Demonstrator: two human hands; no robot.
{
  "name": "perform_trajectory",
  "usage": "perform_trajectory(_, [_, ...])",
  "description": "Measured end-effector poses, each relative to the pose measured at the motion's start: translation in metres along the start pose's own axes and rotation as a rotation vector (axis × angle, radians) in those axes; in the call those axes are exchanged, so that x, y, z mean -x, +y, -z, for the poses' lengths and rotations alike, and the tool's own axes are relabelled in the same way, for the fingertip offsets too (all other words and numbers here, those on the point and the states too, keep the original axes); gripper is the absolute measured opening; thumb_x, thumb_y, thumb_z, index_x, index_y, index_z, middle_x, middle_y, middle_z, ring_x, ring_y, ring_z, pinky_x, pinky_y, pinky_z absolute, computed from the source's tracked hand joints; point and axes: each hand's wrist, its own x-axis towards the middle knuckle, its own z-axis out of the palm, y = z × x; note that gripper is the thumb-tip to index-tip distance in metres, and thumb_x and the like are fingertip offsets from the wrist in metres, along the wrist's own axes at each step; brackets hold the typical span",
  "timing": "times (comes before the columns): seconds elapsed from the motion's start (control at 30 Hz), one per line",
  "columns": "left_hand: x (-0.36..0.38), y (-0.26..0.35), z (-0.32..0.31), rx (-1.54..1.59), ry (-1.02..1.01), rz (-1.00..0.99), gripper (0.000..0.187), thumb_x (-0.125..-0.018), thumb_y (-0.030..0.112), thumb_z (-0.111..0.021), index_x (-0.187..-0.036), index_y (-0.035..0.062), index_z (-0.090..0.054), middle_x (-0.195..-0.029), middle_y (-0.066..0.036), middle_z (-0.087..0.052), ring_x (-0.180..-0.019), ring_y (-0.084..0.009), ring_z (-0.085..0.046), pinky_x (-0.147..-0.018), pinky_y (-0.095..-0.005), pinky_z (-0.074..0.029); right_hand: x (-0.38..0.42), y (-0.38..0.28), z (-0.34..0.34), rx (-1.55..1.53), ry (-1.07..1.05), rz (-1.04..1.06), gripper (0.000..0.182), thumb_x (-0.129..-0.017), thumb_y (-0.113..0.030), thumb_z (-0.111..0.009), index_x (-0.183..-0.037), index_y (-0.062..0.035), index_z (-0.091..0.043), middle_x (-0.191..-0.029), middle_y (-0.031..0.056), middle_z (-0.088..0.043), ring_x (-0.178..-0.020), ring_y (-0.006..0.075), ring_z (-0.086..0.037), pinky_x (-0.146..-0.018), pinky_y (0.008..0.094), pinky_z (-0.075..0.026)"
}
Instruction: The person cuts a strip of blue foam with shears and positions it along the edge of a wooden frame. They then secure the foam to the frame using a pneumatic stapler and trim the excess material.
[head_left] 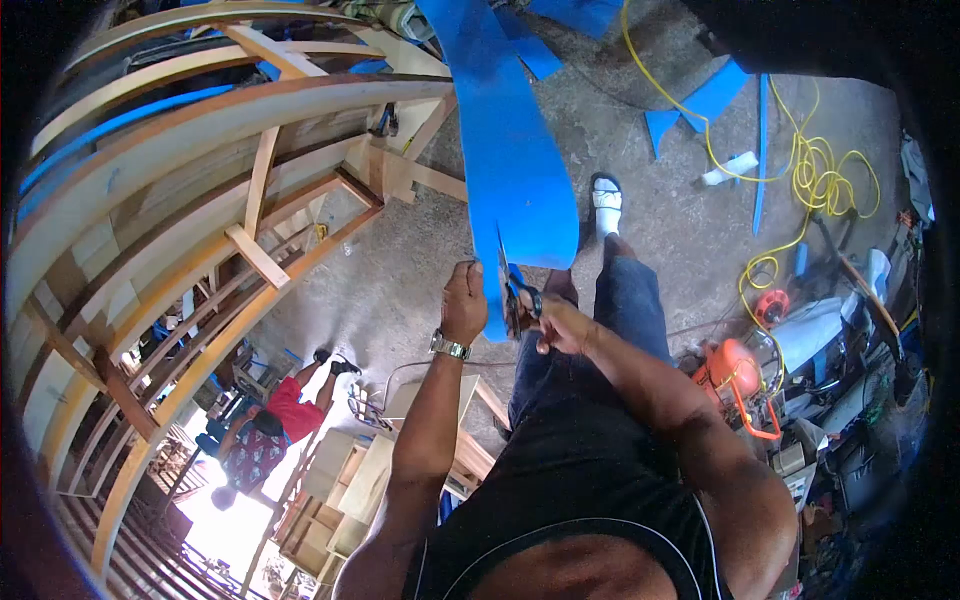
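A long blue sheet (515, 150) hangs down from the top centre to my hands. My left hand (463, 303), with a metal watch on the wrist, pinches the left edge of the sheet near its lower end. My right hand (540, 320) is closed round the dark handles of a pair of scissors (506, 262). The scissor blades point up and lie at a slit in the sheet, between a narrow strip on the left and the wider, round-ended part on the right.
A curved wooden frame (250, 110) fills the left side. Blue offcuts (715, 95), a yellow hose (815, 170) and an orange-red machine (730, 370) lie on the concrete floor at right. Another person (268, 435) is at lower left, near wooden boxes (335, 490).
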Motion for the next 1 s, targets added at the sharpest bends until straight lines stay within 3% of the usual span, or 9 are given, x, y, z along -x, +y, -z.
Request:
perform_trajectory(0.3, [0.009,0.022,0.001,0.0,-0.054,0.109,0.033,-0.103,0.03,-0.046,-0.108,0.0002,-0.06,-0.086,-0.023,-0.065,-0.076,-0.0388,-0.063,-0.07,-0.0456,-0.048,-0.014,0.001,0.022,0.051,0.076,0.121,0.042,-0.094,-0.052,-0.058,-0.109,-0.0122,-0.057,-0.096,0.0019,-0.065,-0.084,0.0125,-0.066,-0.041,0.0241,-0.04])
perform_trajectory(0.47, [0.016,0.034,0.003,0.015,-0.056,0.08,0.034,-0.104,0.031,-0.045,-0.11,0.0002,-0.06,-0.084,-0.021,-0.064,-0.075,-0.0351,-0.063,-0.069,-0.0442,-0.049,-0.013,-0.056,0.017,-0.06,0.002,-0.012,0.025,-0.097,-0.032,-0.054,-0.113,-0.0133,-0.056,-0.096,0.0005,-0.065,-0.086,0.0143,-0.064,-0.047,0.0246,-0.038])
perform_trajectory(0.6, [0.008,0.052,0.014,0.138,-0.073,0.117,0.032,-0.104,0.029,-0.045,-0.109,0.0006,-0.059,-0.083,-0.022,-0.063,-0.073,-0.0349,-0.063,-0.067,-0.0446,-0.048,-0.012,-0.044,0.018,-0.006,0.033,0.152,0.029,-0.096,-0.036,-0.053,-0.115,-0.0142,-0.057,-0.098,0.0001,-0.066,-0.088,0.0135,-0.064,-0.047,0.024,-0.038])
perform_trajectory(0.7, [0.007,0.038,0.016,0.116,-0.103,0.086,0.029,-0.103,0.027,-0.045,-0.107,0.0014,-0.058,-0.081,-0.022,-0.062,-0.07,-0.037,-0.062,-0.064,-0.0459,-0.046,-0.018,-0.06,0.019,-0.059,-0.009,0.046,0.028,-0.096,-0.036,-0.056,-0.113,-0.0134,-0.058,-0.097,0.0001,-0.066,-0.087,0.014,-0.065,-0.047,0.0234,-0.038])
perform_trajectory(0.73, [0.005,0.036,0.017,0.127,-0.112,0.058,0.027,-0.103,0.026,-0.046,-0.107,0.0019,-0.057,-0.079,-0.023,-0.061,-0.069,-0.0391,-0.061,-0.062,-0.0468,-0.045,-0.027,-0.067,0.021,-0.046,0.049,0.018,0.033,-0.096,-0.042,-0.056,-0.112,-0.0126,-0.058,-0.095,0.0002,-0.066,-0.085,0.0142,-0.066,-0.047,0.0232,-0.039])
perform_trajectory(0.83, [-0.004,0.029,0.025,0.172,-0.143,0.046,0.025,-0.103,0.026,-0.047,-0.107,0.0028,-0.056,-0.076,-0.023,-0.06,-0.067,-0.0409,-0.061,-0.058,-0.0478,-0.044,-0.045,-0.08,0.02,0.087,0.138,0.088,0.036,-0.095,-0.046,-0.058,-0.11,-0.0133,-0.058,-0.093,0.0,-0.065,-0.084,0.0141,-0.066,-0.045,0.0232,-0.038])
perform_trajectory(0.87, [-0.012,0.026,0.027,0.194,-0.148,0.056,0.025,-0.103,0.026,-0.047,-0.107,0.0029,-0.056,-0.075,-0.023,-0.06,-0.066,-0.0407,-0.06,-0.057,-0.0479,-0.043,-0.051,-0.081,0.02,0.098,0.059,0.172,0.036,-0.095,-0.048,-0.057,-0.109,-0.0151,-0.058,-0.093,-0.0003,-0.065,-0.084,0.0131,-0.065,-0.044,0.0225,-0.038])
perform_trajectory(0.97, [-0.024,0.02,0.046,0.245,-0.209,0.155,0.024,-0.102,0.025,-0.048,-0.108,0.003,-0.056,-0.07,-0.021,-0.058,-0.062,-0.0389,-0.06,-0.055,-0.0473,-0.042,-0.049,-0.1,0.006,0.028,0.135,0.042,0.04,-0.093,-0.043,-0.063,-0.115,-0.0096,-0.06,-0.093,0.0035,-0.067,-0.082,0.0151,-0.067,-0.042,0.0213,-0.041])
perform_trajectory(1.0, [-0.027,0.022,0.055,0.207,-0.244,0.137,0.026,-0.103,0.023,-0.045,-0.11,0.0021,-0.058,-0.074,-0.017,-0.061,-0.063,-0.0288,-0.061,-0.059,-0.0417,-0.047,-0.055,-0.106,0.006,0.062,0.187,-0.011,0.041,-0.093,-0.047,-0.062,-0.11,-0.0098,-0.06,-0.093,0.0036,-0.067,-0.081,0.0141,-0.066,-0.042,0.021,-0.041])
